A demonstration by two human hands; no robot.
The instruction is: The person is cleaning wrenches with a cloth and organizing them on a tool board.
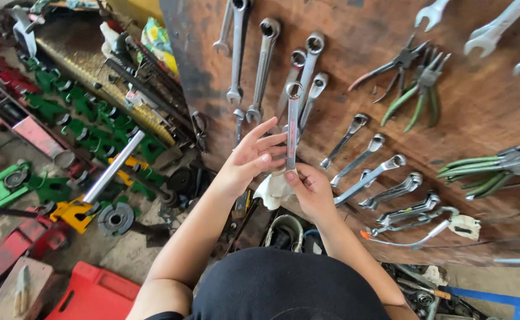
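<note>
The step in hand appears to be wiping down a combination wrench (293, 127) in front of the wooden tool board (479, 106).

The wrench stands near upright, ring end at 12 o'clock and lower end at 6 o'clock.

Right hand (311, 188): fingers clenched around the lower end of the wrench, thumb tip pressed against the shank. A white rag (273, 189) sits bunched just beside this hand at its 9 o'clock, touching the palm; whether the fingers also pinch it cannot be told.

Left hand (249, 159): fingers released and spread, tips pointing toward 2 o'clock and touching or nearly touching the mid shank from the 9 o'clock side. It grasps nothing.

The wrench thus lies between the 2 hands, held by the right alone.

In my judgement, the next move calls for a firm hold at the lower end while the rag is drawn along the shank.

Other wrenches (307, 65) hang at 12 o'clock; pliers (417, 89) hang at 2 o'clock.
</note>
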